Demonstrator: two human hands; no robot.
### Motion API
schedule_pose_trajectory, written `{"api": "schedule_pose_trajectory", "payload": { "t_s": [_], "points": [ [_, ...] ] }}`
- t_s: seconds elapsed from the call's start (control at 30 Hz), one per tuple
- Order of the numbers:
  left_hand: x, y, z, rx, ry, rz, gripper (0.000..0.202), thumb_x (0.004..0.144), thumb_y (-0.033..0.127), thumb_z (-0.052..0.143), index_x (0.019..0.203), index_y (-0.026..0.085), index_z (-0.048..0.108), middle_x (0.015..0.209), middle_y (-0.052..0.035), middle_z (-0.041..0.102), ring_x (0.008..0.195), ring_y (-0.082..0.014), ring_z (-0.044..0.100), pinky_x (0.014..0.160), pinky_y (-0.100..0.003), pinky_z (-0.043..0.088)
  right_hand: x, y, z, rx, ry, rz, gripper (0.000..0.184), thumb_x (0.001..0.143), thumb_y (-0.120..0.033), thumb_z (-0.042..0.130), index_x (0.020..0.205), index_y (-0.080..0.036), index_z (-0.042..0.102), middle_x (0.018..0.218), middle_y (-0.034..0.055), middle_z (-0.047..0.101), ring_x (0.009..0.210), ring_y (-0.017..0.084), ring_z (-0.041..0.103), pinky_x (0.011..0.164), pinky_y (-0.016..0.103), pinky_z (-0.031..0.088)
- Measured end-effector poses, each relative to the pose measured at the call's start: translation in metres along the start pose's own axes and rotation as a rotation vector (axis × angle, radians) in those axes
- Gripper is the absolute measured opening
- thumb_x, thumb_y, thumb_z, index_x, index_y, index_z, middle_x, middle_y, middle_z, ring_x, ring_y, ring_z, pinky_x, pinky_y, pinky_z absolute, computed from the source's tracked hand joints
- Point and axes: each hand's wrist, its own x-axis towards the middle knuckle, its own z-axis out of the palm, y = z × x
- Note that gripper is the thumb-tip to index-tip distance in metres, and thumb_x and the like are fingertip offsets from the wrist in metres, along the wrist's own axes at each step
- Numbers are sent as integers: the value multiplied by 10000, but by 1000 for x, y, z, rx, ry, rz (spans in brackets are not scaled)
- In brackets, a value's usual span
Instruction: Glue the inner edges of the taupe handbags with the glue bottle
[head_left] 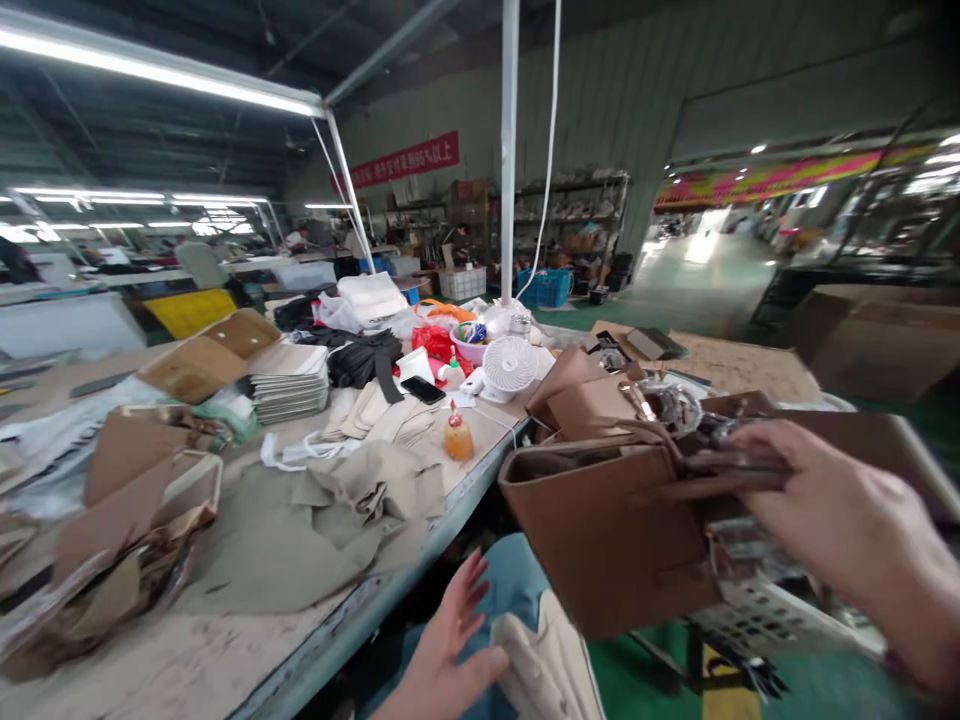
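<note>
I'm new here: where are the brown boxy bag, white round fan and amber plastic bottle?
Brown boxy bag (604, 535), head view: side panel.
White round fan (511, 368), head view: grille.
Amber plastic bottle (459, 440), head view: body.

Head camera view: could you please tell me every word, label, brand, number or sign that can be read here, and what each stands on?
"95%以上": the right end of the red banner on the back wall; its left part is too blurred to read surely.
Pink-and-yellow banner, upper right: too blurred to read.
White plastic, left: dark marks, unreadable.
Brown bag in the right hand: no text visible.
</note>
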Motion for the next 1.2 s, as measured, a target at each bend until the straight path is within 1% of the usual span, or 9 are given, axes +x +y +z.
{"api": "schedule_pose_trajectory", "payload": {
  "t_s": [0.13,0.27,0.33,0.43,0.57,0.7,0.87,1.07,1.2],
  "points": [
    [-4,25,2,-308,253,82,753,755,468,715,1385,189,411,1387,-168,517,1290,-318,465,1081,-479,353,-30,-80,39,860,-642,9,470,648,-346,695,1097,-241,603,932,53,689,833,261,642,724,376,507],
    [-28,40,-49,-240,620,62,655,837,422,639,1402,214,381,1474,-159,417,1297,-289,463,1061,-451,379,-62,-161,68,1516,-1142,189,623,655,-483,771,1188,-204,611,1033,100,667,923,265,635,774,384,525],
    [-52,43,-71,-67,685,133,675,821,448,652,1404,221,400,1522,-152,342,1361,-292,380,1104,-452,317,-78,-193,85,1639,-1189,391,583,671,-492,767,1151,-187,640,856,73,654,729,198,620,616,308,522],
    [-85,39,-81,276,501,299,745,765,558,658,1390,198,469,1546,-140,299,1430,-314,235,1161,-457,196,-99,-234,113,1804,-1122,714,567,634,-386,814,1129,-166,649,643,-10,503,519,89,448,434,182,408],
    [-106,24,-76,457,448,371,759,645,565,751,1301,226,580,1377,-159,505,1289,-362,444,1066,-466,366,-120,-269,124,1988,-1085,847,561,643,-299,798,1166,-192,629,640,-45,364,504,64,337,414,144,377],
    [-112,25,-79,375,670,348,261,830,402,625,938,181,709,1034,-125,631,1006,-261,587,928,-398,454,-124,-270,118,1939,-1096,726,568,663,-319,779,1194,-200,615,648,-51,322,490,60,293,377,137,304],
    [-104,43,-93,-213,907,253,222,871,388,592,807,175,598,842,-25,612,847,-172,595,826,-307,469,-125,-229,141,1364,-1025,208,451,764,-448,694,1153,-223,647,613,-29,441,495,106,401,434,225,383],
    [-94,46,-89,-34,702,249,198,897,350,561,799,179,572,805,-20,608,900,-183,610,889,-316,451,-148,-184,150,560,-378,-495,217,829,-304,599,1017,-271,701,1177,111,578,1018,293,569,856,481,492],
    [-89,43,-77,154,604,203,204,925,344,514,809,185,567,828,-23,618,893,-173,596,870,-298,436,-155,-200,125,474,-426,-721,368,830,-214,626,1191,-271,585,1143,74,626,1031,246,584,944,452,444]
  ]
}}
